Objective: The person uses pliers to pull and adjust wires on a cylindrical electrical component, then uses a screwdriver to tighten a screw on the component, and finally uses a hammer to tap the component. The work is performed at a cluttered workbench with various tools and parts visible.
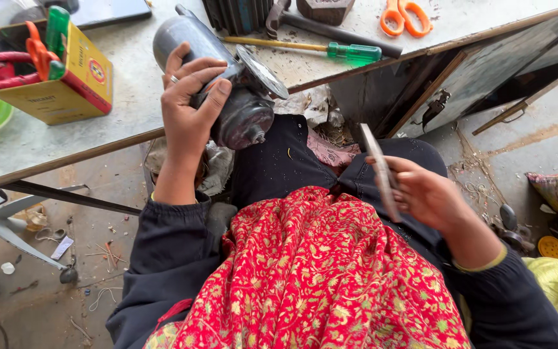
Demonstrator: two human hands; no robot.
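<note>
The left hand [188, 110] is clamped around a grey metal motor [227, 84], fingers wrapped over its middle, holding it at the table [46, 139] edge, at about 11 o'clock from the lap. The right hand [421, 194], at 3 o'clock, pinches a thin flat strip [379, 171] between thumb and fingers, its upper end pointing toward 11 o'clock.

The motor looks heavy and rigid, with a smooth painted shell that could slip. A grip around the barrel, as now, seems safest, clear of the disc and the stub shaft at its lower end. The strip looks light and stiff, probably with hard edges, so its flat faces are the place to hold it.

Counted: 1 motor, 1 strip. On the table at 12 o'clock lie 1 screwdriver [311, 48], 1 hammer [330, 27] and 1 pair of orange scissors [405, 16]. 1 yellow box [66, 77] stands at 10 o'clock.
</note>
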